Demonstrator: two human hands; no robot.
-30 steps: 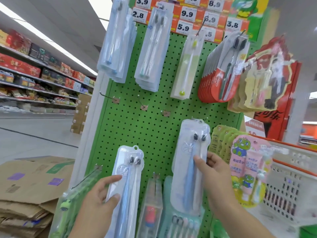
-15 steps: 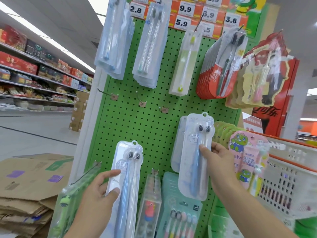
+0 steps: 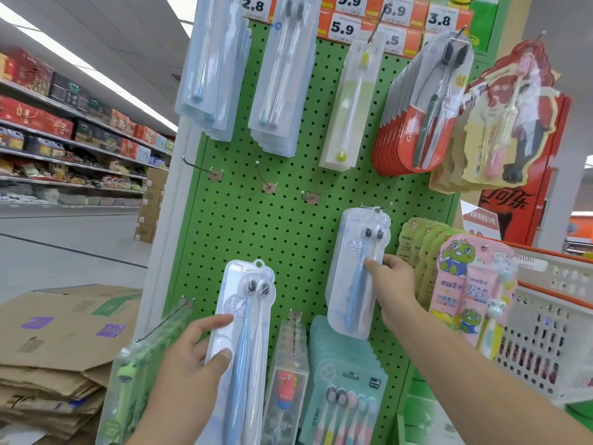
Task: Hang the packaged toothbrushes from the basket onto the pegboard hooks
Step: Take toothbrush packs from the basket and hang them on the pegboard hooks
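A clear blister pack of two toothbrushes (image 3: 356,271), one blue and one white, hangs against the green pegboard (image 3: 244,226) with its top hole at a wire hook (image 3: 375,206). The right hand (image 3: 393,282) holds this pack at its right edge, thumb on the front and fingers curled behind. Lower and to the left, a second pack of the same kind (image 3: 244,342) stands upright in front of the board, off any hook, with its hang tab at the top. The left hand (image 3: 189,364) grips it along the left edge, thumb pressed on the front face and forefinger stretched across above it. Three bare hooks (image 3: 266,179) stick out in a row across the middle of the board. Above them hang more toothbrush packs under orange price tags (image 3: 345,27) reading 2.8, 9.9, 5.9 and 3.8. Just right of the hung pack are pink and green children's toothpaste sets (image 3: 465,284). A white plastic basket with an orange rim (image 3: 552,284) stands at the far right. Flattened cardboard boxes (image 3: 57,342) lie stacked at the lower left, with stocked store shelves (image 3: 64,130) beyond.
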